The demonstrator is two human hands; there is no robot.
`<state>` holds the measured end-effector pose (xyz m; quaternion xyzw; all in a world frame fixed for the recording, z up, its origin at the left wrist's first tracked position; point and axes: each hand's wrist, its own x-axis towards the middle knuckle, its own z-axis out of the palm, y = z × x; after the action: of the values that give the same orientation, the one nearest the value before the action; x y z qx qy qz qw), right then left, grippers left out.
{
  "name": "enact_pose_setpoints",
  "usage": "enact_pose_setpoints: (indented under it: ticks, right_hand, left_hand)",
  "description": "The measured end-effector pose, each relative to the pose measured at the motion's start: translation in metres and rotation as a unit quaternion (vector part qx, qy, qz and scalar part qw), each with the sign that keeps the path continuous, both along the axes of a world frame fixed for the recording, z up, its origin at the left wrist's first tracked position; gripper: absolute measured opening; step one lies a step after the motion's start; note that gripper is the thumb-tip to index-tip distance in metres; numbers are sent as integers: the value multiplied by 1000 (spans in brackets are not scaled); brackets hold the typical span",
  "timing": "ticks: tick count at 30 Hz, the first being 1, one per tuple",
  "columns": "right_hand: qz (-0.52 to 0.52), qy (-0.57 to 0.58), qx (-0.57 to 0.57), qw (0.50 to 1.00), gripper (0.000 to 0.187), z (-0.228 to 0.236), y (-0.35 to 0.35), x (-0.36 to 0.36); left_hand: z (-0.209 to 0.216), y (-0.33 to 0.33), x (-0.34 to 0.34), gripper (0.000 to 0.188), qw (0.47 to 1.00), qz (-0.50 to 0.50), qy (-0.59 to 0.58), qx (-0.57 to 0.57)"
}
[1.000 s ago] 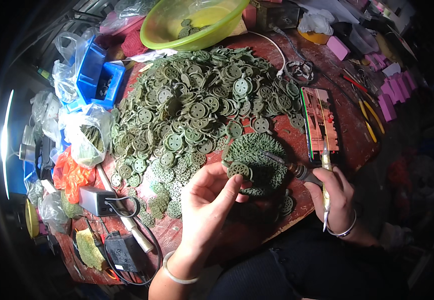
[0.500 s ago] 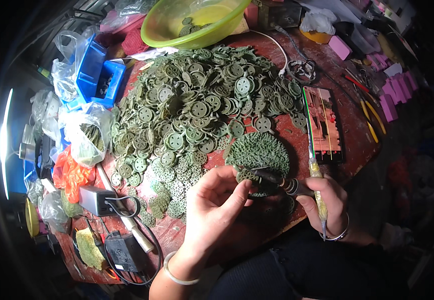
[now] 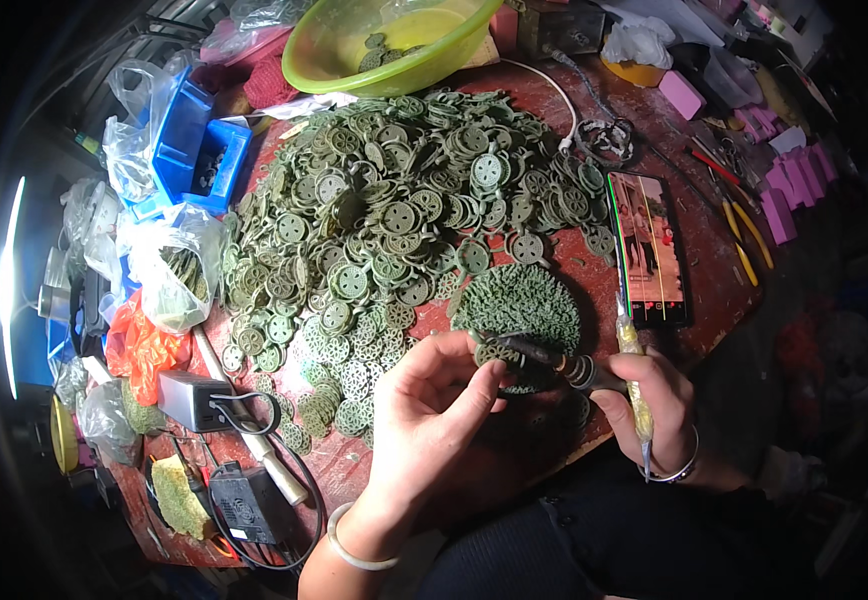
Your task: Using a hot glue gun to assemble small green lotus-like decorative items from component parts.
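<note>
Disc [image 3: 497, 354] in left fingers [image 3: 476, 392], dark tool [image 3: 548, 356] — in right fingers [image 3: 660, 381].

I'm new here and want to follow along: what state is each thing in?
Left hand: pinching a green disc
Right hand: closed around dark-tipped tool and slim tool
Phone: screen lit
Yellow-green bowl: open, pieces inside
Blue bin: open, pieces inside
Yellow-handled pliers: handles apart
Light strip: on
</note>
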<state>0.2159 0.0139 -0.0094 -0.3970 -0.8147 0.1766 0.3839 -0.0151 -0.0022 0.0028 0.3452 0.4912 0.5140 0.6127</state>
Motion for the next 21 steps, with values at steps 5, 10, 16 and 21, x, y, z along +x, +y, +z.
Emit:
enact_pose_setpoints:
  ticks: [5, 10, 16, 21]
  right_hand:
    - [-4, 6, -14, 1000, 28, -1, -1, -1]
    - [-4, 5, 0, 1000, 29, 1, 1, -2]
    - [-11, 1, 4, 1000, 29, 0, 1, -2]
    - [-8, -3, 4, 1000, 29, -1, 1, 0]
  left_hand:
    - [0, -1, 0, 21, 1000, 5, -8, -3]
    - [-1, -1, -1, 21, 1000, 5, -7, 1]
    - [1, 0, 1, 20, 1000, 6, -3, -7]
    - [0, -1, 0, 20, 1000, 8, -1, -9]
